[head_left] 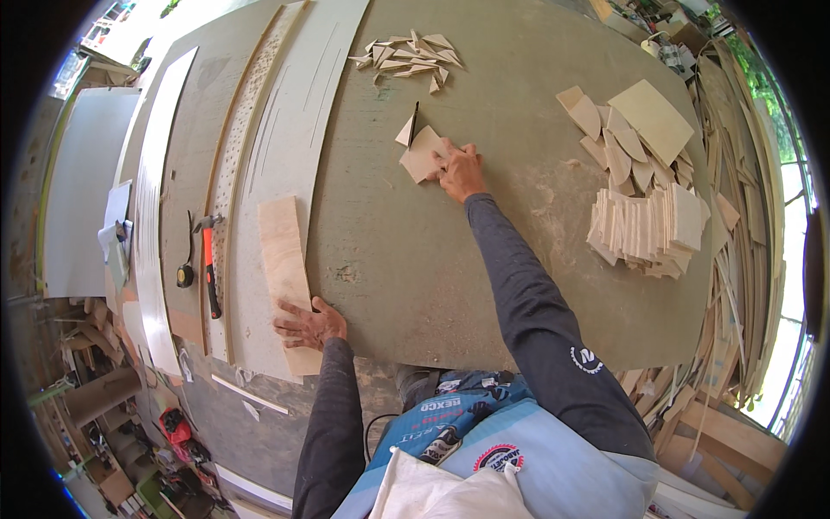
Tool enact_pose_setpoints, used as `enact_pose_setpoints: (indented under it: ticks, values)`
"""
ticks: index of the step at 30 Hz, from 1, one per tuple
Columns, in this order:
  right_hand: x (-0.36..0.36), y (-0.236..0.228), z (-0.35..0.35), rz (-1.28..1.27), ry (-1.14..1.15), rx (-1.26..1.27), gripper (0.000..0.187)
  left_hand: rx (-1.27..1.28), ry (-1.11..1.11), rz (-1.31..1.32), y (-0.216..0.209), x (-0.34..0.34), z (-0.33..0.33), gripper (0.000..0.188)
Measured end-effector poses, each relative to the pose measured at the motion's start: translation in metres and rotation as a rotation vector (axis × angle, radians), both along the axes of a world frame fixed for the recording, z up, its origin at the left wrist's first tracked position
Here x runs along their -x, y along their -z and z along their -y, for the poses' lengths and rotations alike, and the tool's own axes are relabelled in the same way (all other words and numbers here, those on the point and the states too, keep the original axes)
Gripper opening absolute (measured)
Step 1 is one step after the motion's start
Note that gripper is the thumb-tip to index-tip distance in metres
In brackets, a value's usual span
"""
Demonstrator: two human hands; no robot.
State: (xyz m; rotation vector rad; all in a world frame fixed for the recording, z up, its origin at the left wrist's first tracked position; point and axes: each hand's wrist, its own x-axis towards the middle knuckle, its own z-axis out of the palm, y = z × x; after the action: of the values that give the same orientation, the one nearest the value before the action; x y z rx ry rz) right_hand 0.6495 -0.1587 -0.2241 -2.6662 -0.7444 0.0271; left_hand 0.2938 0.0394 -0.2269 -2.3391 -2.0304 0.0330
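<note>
My left hand (313,325) lies flat with spread fingers on the near end of a long, pale plywood strip (284,238). Farther off, at the middle of the work table, my right hand (462,171) grips a small flat plywood piece (422,156) by its right edge. Beside that piece is a thin black pencil or marker (413,125), its tip pointing away from me. A small triangular wood offcut (404,131) lies to the left of it. Beyond is a loose heap of pointed wood offcuts (411,59).
On the right stand a row of stacked plywood pieces (644,227) and a pile of curved pieces (618,147) with a square panel (650,119). An orange-handled hammer (209,264) and a tape measure (184,275) lie left. Long boards (294,104) run along the left of the table (406,285).
</note>
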Motion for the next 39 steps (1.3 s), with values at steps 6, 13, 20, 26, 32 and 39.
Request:
enact_pose_setpoints:
  ticks: [6,13,20,26,32,39]
  values:
    - [0.001,-0.005,-0.001,-0.07,0.015,-0.047,0.04,0.016,-0.008,-0.013,-0.004,-0.001,0.0,0.09]
    - [-0.001,-0.009,-0.003,-0.091,0.023,-0.023,0.042,0.009,-0.005,-0.004,0.001,0.001,-0.001,0.09]
    - [-0.002,-0.005,-0.003,-0.05,0.021,-0.023,0.042,0.017,-0.004,-0.01,-0.004,-0.001,0.001,0.09]
    - [-0.003,-0.002,-0.004,-0.011,0.026,-0.031,0.042,0.02,-0.005,0.013,-0.002,0.0,-0.001,0.09]
    - [-0.004,-0.005,-0.006,-0.043,0.04,-0.014,0.043,0.03,-0.012,0.004,-0.006,-0.001,0.0,0.09]
    - [-0.006,-0.004,-0.008,-0.038,0.056,-0.02,0.044,0.029,-0.014,-0.001,-0.001,-0.001,-0.001,0.094]
